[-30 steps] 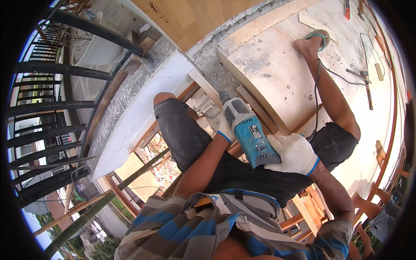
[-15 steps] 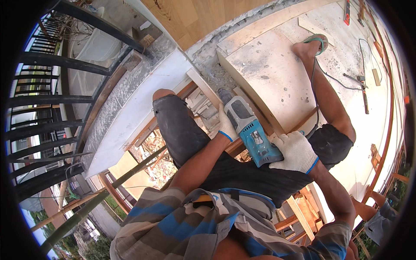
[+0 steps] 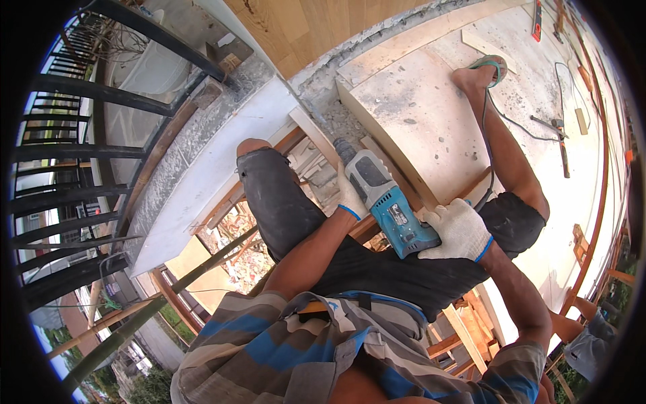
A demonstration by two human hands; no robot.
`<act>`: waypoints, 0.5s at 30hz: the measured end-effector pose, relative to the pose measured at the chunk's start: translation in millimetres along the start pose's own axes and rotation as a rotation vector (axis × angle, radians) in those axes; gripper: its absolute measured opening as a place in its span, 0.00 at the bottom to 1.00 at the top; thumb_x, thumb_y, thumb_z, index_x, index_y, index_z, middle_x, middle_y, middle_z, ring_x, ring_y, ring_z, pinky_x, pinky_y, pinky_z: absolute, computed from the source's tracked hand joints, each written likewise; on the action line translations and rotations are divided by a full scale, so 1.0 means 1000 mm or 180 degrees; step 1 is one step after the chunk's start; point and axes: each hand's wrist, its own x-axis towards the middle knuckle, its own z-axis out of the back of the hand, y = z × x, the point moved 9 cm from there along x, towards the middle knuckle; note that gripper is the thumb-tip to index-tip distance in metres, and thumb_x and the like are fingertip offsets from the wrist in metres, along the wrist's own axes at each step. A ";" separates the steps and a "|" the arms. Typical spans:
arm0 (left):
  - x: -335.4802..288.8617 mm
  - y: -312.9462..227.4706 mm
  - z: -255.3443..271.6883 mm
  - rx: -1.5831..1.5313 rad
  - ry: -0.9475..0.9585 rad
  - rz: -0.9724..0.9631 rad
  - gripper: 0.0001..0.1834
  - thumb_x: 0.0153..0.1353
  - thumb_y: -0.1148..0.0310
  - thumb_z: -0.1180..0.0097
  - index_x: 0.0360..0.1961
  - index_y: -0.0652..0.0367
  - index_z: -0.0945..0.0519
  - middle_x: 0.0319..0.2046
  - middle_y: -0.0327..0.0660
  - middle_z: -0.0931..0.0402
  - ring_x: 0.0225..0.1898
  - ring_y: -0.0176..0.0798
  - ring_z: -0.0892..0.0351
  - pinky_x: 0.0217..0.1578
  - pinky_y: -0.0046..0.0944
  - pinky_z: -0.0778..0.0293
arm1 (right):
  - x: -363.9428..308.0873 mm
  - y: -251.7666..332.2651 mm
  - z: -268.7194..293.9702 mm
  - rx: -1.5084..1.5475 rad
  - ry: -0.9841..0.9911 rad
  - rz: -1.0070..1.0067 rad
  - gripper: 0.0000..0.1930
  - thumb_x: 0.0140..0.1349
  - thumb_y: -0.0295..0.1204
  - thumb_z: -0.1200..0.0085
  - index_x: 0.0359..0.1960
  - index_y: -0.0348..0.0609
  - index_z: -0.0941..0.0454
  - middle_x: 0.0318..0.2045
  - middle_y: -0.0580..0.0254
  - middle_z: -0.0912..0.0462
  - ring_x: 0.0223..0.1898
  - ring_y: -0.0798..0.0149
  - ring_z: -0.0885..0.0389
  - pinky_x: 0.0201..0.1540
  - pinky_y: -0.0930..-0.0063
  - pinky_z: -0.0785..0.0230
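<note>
A teal and grey rotary hammer drill lies slantwise across the middle, its dark nose toward the broken concrete beyond. My left hand, in a white knitted glove with a blue cuff, is closed against the left side of its front body; some of its fingers are hidden by the tool. My right hand, gloved the same way, is wrapped round the rear handle. From the rear a dark power cord runs up past my right leg. Whether the bit touches the concrete cannot be made out.
A pale panel with grey crumbs lies right of the concrete channel. Below my legs is a framed opening with debris beneath. Black railings stand left. A hammer and a red level lie right; another person's leg shows lower right.
</note>
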 end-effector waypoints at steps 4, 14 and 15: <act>0.005 -0.005 0.001 -0.0053 0.0053 -0.0089 0.51 0.81 0.22 0.74 0.72 0.56 0.19 0.60 0.54 0.12 0.59 0.60 0.10 0.61 0.65 0.12 | 0.004 -0.002 -0.004 -0.0097 -0.0081 0.0099 0.41 0.54 0.70 0.27 0.48 0.41 0.14 0.35 0.54 0.13 0.37 0.48 0.12 0.45 0.54 0.24; 0.019 -0.012 0.005 -0.0101 0.0249 -0.0221 0.51 0.80 0.21 0.68 0.72 0.56 0.20 0.60 0.54 0.13 0.59 0.61 0.11 0.60 0.65 0.12 | 0.016 -0.010 -0.021 -0.0175 0.0026 0.0206 0.40 0.54 0.70 0.26 0.53 0.48 0.14 0.34 0.57 0.12 0.35 0.48 0.10 0.45 0.53 0.23; 0.020 -0.012 0.006 -0.0100 0.0246 -0.0236 0.51 0.80 0.21 0.69 0.72 0.56 0.20 0.60 0.54 0.13 0.59 0.61 0.11 0.60 0.65 0.12 | 0.017 -0.011 -0.023 -0.0173 0.0025 0.0213 0.40 0.54 0.70 0.26 0.53 0.48 0.14 0.34 0.57 0.12 0.35 0.48 0.10 0.45 0.53 0.23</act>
